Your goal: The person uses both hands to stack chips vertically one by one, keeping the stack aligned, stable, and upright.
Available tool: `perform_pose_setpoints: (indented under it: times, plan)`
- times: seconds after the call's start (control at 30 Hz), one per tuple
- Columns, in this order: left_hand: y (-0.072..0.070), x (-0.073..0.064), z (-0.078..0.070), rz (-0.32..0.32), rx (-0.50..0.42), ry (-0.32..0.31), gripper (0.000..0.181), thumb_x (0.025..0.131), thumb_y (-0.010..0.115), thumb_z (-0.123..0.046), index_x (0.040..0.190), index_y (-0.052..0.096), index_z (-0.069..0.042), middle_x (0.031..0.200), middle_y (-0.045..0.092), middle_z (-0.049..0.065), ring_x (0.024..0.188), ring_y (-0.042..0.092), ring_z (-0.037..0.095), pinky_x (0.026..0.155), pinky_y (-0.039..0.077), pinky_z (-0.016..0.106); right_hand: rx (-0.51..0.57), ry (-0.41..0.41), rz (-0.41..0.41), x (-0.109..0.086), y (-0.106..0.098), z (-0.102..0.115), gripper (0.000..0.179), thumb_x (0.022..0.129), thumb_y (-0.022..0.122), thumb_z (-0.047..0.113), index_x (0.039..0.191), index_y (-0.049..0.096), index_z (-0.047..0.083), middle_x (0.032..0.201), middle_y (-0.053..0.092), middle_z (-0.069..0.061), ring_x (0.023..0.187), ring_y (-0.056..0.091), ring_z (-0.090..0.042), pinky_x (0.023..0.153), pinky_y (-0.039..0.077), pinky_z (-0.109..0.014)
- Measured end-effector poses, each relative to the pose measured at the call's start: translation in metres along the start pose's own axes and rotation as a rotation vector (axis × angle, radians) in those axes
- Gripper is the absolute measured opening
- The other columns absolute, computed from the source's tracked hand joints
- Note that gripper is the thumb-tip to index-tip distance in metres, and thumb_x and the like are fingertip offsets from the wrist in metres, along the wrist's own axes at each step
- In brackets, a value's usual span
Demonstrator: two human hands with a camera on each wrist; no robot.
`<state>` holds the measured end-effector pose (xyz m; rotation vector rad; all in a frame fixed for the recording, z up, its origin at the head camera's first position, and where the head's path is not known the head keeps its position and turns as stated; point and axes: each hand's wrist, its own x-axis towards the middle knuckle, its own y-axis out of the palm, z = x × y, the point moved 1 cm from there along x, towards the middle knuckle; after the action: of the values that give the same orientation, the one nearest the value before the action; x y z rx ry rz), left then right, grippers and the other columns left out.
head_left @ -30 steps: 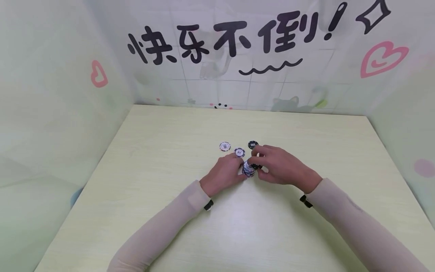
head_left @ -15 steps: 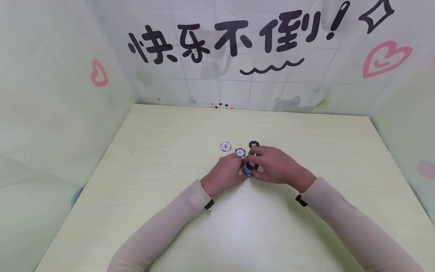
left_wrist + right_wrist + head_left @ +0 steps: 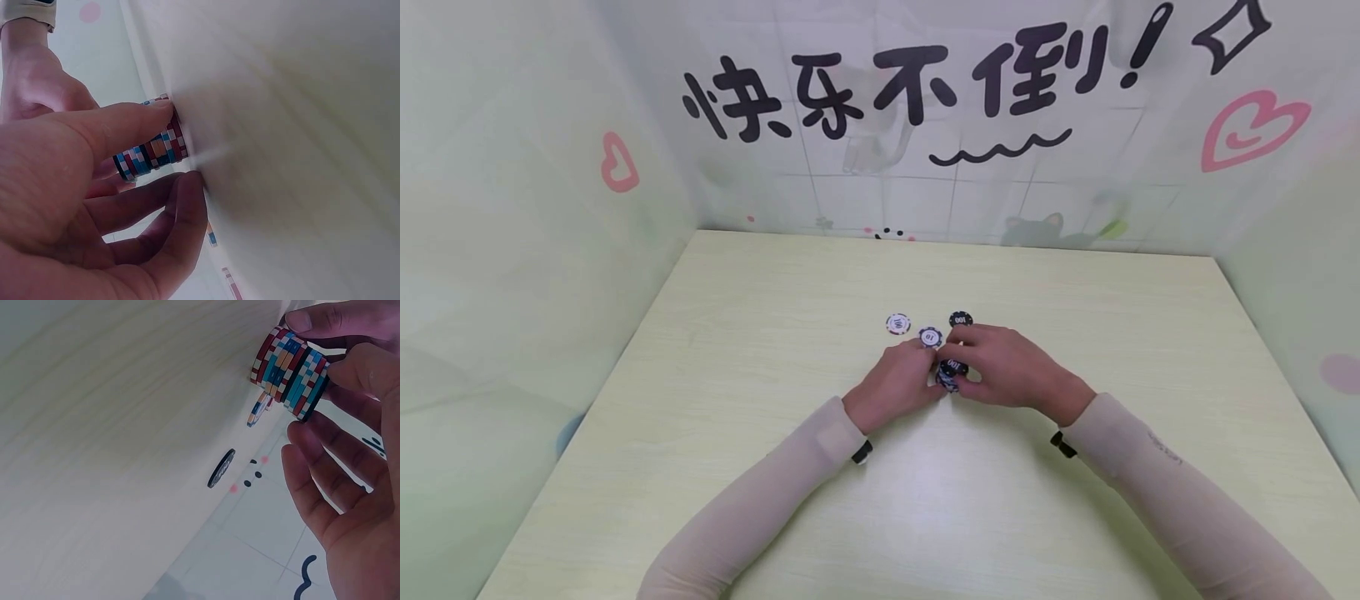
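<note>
A stack of poker chips (image 3: 284, 365) with mixed-colour striped edges stands on the table between the two hands. The left hand (image 3: 891, 379) steadies its lower part, the thumb (image 3: 140, 122) against one side and the curled fingers near the other. A black poker chip (image 3: 955, 367) marked 100 lies flat at the top of the stack. The right hand (image 3: 1011, 364) pinches that chip at its rim between thumb and fingertips; its other fingers (image 3: 312, 481) hang loosely bent beside the stack. Much of the stack is hidden by the hands in the head view.
Just beyond the hands lie three loose chips: a white one (image 3: 897, 324), one marked 10 (image 3: 929, 337) and a black one (image 3: 960, 318) marked 100. A printed curtain (image 3: 880, 200) borders the pale wooden table (image 3: 760, 333) at the back, with hangings at both sides.
The right hand has moved slightly left, bringing the black chip from the stack's right side onto its top. The left hand stays at the stack.
</note>
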<state>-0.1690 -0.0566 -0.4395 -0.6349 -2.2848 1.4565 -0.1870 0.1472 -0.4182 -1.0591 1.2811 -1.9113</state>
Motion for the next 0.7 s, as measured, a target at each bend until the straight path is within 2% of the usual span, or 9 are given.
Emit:
perform_pose_setpoints:
  times: [0.17,0.33,0.5,0.7]
  plan:
    - [0.000,-0.001,-0.001,-0.013,0.010,0.017,0.025,0.095,0.089,-0.021,0.103,0.076,-0.001,0.093,0.069,0.006,0.083,0.065,0.018,0.072,0.056,0.029,-0.001,0.001,-0.033,0.000,-0.001,-0.003,0.025,0.094,0.080,0.013,0.118,0.078,0.010,0.110,0.070,-0.004,0.087,0.064,-0.018,0.074,0.059,-0.037]
    - [0.000,-0.001,-0.001,-0.010,0.026,0.009,0.025,0.095,0.090,-0.022,0.101,0.077,-0.001,0.096,0.071,0.007,0.085,0.066,0.018,0.074,0.056,0.029,0.005,0.046,-0.045,0.000,-0.003,-0.011,0.021,0.100,0.072,0.011,0.119,0.078,0.007,0.115,0.072,-0.006,0.091,0.069,-0.022,0.079,0.061,-0.043]
    - [0.000,-0.001,-0.001,-0.003,0.036,-0.002,0.027,0.095,0.090,-0.023,0.100,0.077,-0.001,0.093,0.070,0.007,0.081,0.063,0.018,0.072,0.054,0.030,0.013,0.115,0.000,-0.001,-0.004,-0.022,0.024,0.101,0.068,0.008,0.124,0.076,0.005,0.124,0.073,-0.010,0.106,0.073,-0.030,0.089,0.061,-0.050]
    - [0.000,-0.002,-0.003,-0.010,0.034,0.001,0.028,0.095,0.090,-0.022,0.104,0.077,0.001,0.100,0.074,0.010,0.088,0.069,0.020,0.077,0.058,0.031,0.060,0.189,0.087,0.003,0.000,-0.039,0.035,0.100,0.072,0.010,0.134,0.073,0.004,0.135,0.070,-0.013,0.119,0.070,-0.036,0.101,0.057,-0.055]
